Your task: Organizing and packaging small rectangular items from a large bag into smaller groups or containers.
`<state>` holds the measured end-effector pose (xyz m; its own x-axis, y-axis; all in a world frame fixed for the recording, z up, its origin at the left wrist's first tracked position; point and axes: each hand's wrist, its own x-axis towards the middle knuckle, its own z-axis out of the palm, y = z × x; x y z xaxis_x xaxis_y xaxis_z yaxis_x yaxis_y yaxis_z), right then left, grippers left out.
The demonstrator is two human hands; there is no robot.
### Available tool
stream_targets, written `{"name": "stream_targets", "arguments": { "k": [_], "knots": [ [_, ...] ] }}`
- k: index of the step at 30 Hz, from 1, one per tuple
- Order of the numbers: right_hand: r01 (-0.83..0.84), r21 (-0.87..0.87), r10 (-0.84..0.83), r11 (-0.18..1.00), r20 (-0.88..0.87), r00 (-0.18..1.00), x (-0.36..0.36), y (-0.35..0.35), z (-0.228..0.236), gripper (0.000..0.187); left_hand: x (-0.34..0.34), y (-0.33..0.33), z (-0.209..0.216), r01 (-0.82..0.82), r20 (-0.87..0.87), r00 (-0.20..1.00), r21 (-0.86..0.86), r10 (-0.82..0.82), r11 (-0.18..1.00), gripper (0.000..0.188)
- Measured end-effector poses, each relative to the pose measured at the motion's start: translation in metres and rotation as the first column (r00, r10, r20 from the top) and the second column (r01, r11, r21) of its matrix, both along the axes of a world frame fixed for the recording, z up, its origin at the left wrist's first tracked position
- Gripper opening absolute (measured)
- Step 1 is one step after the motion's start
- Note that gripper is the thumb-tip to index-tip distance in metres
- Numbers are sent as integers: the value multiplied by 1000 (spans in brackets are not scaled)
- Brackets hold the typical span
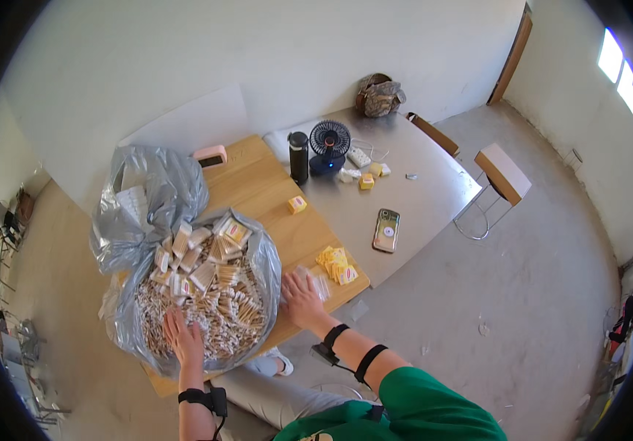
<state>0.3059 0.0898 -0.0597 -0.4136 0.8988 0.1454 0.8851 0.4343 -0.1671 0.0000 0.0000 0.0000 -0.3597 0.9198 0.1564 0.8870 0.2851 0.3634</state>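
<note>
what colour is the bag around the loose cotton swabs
The bag is shiny, translucent grey, seen best in the head view.

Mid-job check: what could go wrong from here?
Loose white-tipped wooden swabs might spill over the rim of the open grey plastic bag if the left hand, over them, pushes outward. The right hand could knock the heap of small yellow pieces, close by, off the corner of the light wooden table.

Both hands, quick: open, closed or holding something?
Left hand: open, at the loose cotton swabs.
Right hand: open, palm down, by the clear plastic bag.
</note>
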Motion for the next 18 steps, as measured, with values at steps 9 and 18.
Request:
{"name": "stream_targets", "arguments": {
  "k": [9, 18],
  "knots": [
    [-50, 90, 59, 995, -105, 993, -1, -1, 6, 54, -3, 10, -16, -31, -193, 981, -131, 5, 991, 56],
    [-78, -23, 77, 997, -41, 996, -11, -1, 8, 53, 0, 5, -19, -49, -203, 977, 58, 59, 997, 55]
  ]
}}
